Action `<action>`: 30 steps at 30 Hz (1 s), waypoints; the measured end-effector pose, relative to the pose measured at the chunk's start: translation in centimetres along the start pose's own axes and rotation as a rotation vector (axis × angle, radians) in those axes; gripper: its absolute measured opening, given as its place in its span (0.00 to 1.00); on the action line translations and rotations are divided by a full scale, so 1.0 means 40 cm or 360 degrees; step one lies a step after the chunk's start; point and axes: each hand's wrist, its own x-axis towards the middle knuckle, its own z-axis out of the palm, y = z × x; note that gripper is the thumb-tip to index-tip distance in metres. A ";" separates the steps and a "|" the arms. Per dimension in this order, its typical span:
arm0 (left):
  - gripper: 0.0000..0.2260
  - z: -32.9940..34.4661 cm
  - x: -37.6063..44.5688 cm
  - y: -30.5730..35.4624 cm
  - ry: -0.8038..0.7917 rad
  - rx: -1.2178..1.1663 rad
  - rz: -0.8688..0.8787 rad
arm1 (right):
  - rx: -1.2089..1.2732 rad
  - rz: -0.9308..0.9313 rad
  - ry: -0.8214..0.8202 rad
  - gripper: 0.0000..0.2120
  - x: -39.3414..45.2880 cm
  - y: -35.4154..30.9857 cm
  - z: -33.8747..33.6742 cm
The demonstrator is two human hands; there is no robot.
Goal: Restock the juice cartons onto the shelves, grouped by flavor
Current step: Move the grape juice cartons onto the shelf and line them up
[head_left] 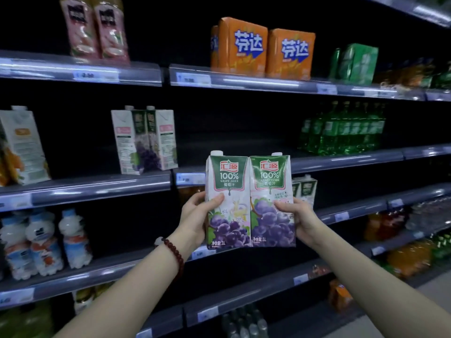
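I hold two grape juice cartons side by side, upright, in front of the shelves. My left hand point(197, 215) grips the left grape carton point(228, 191); my right hand point(299, 217) grips the right grape carton point(271, 181). Both show purple grapes and a green top panel. Two more grape cartons point(146, 140) stand on the middle shelf point(97, 186), up and to the left of my hands. An orange-printed carton point(22, 147) stands at the far left of that shelf. Further small cartons point(305, 189) show just behind my right hand.
Orange drink packs point(263, 50) and green packs point(356, 64) fill the upper shelf. Green bottles point(346, 130) stand on the right of the middle shelf. White bottles point(44, 242) sit lower left. The middle shelf between the grape cartons and green bottles is dark and bare.
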 end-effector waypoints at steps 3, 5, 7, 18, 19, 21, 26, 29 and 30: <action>0.27 0.086 -0.009 -0.060 -0.0009 -0.0033 -0.0060 | 0.0007 -0.0018 0.0049 0.41 -0.017 -0.008 -0.110; 0.26 0.144 -0.013 -0.099 -0.0025 -0.0038 -0.0101 | 0.0001 -0.0004 0.0054 0.39 -0.030 -0.015 -0.180; 0.26 0.199 -0.012 -0.135 -0.0031 -0.0044 -0.0139 | -0.0019 0.0038 0.0085 0.34 -0.040 -0.024 -0.241; 0.28 0.435 0.092 -0.278 -0.0121 0.0058 -0.0185 | 0.0049 0.0032 0.0183 0.28 -0.001 -0.047 -0.517; 0.28 0.454 0.106 -0.292 -0.0140 0.0065 -0.0183 | 0.0059 0.0024 0.0197 0.28 0.009 -0.046 -0.542; 0.29 0.491 0.136 -0.320 -0.0162 0.0067 -0.0181 | 0.0070 0.0028 0.0206 0.29 0.036 -0.042 -0.591; 0.28 0.575 0.236 -0.425 -0.0121 0.0055 -0.0177 | 0.0053 0.0045 0.0216 0.27 0.139 -0.031 -0.726; 0.28 0.621 0.302 -0.483 -0.0080 0.0004 -0.0185 | 0.0037 0.0075 0.0175 0.27 0.213 -0.032 -0.799; 0.27 0.636 0.322 -0.497 -0.0064 -0.0003 -0.0181 | 0.0024 0.0082 0.0151 0.28 0.235 -0.033 -0.820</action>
